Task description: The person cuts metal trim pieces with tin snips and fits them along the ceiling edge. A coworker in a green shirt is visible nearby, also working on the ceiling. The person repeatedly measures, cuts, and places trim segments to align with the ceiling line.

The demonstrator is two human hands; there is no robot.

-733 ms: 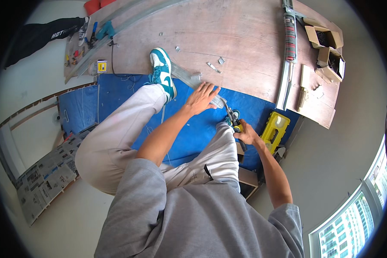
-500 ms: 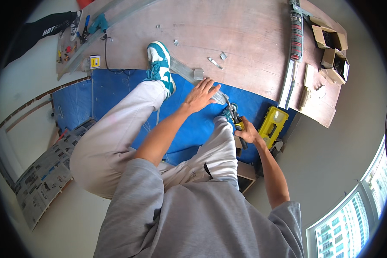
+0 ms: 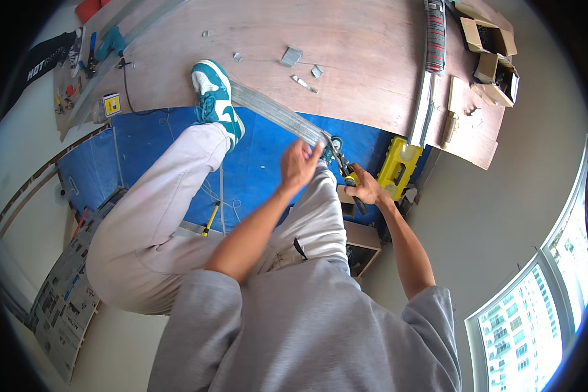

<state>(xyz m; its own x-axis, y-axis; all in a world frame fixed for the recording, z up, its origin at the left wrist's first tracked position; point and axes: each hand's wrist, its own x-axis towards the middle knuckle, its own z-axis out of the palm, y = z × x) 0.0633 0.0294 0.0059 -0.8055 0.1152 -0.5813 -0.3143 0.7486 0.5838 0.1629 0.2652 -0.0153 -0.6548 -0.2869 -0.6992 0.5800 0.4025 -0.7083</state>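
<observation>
A pale metal stud [image 3: 277, 114] runs from the board's edge over the blue sheet toward me. My left shoe [image 3: 217, 98] rests at its far end. My right hand [image 3: 367, 187] is wrapped round the yellow-and-black handles of a pair of metal snips [image 3: 341, 163], whose jaws meet the stud's near end. Just left of that end, my left hand [image 3: 298, 166] is off the stud, its fingers curled in and the thumb raised. Nothing shows in it. My right shoe [image 3: 334, 144] is partly hidden behind the snips.
Metal offcuts [image 3: 291, 56] lie on the wooden board [image 3: 366, 78]. Open cardboard boxes [image 3: 496, 78], a dark tube [image 3: 436, 39] and metal strips [image 3: 422, 108] are to the right. A yellow case [image 3: 398, 166] lies on the blue sheet [image 3: 261, 163]. Another person's leg [image 3: 42, 65] shows far left.
My left hand has drawn back toward me and its spread fingers have curled. A square metal offcut near the stud now lies farther off on the board. My right hand keeps the snips.
</observation>
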